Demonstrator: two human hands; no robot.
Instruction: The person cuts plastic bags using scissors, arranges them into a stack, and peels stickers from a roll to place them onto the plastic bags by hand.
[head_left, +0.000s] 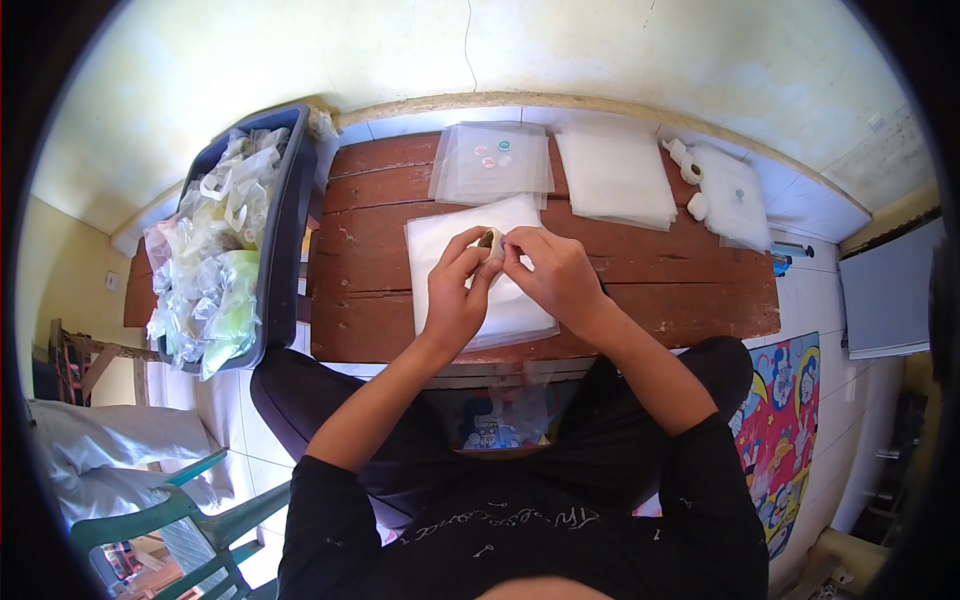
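My left hand [462, 285] is closed round a small roll [494, 243] with a brown core and a pale outer band. My right hand [552, 272] has its thumb and forefinger pinched at the roll's right edge; what sits between those fingertips is too small to make out. Both hands are above a stack of white translucent sheets or bags [430, 250], which lies on the reddish-brown wooden table [370, 240]. Behind it lies a clear plastic stack [455, 165] with several small round stickers [504, 146] on top.
Another white stack [615, 175] lies at the back, and a stack [735, 195] with a sticker at the right, beside white rolls [690, 172]. A dark bin [283, 240] full of plastic bags stands left. A green chair [150, 515] is at lower left.
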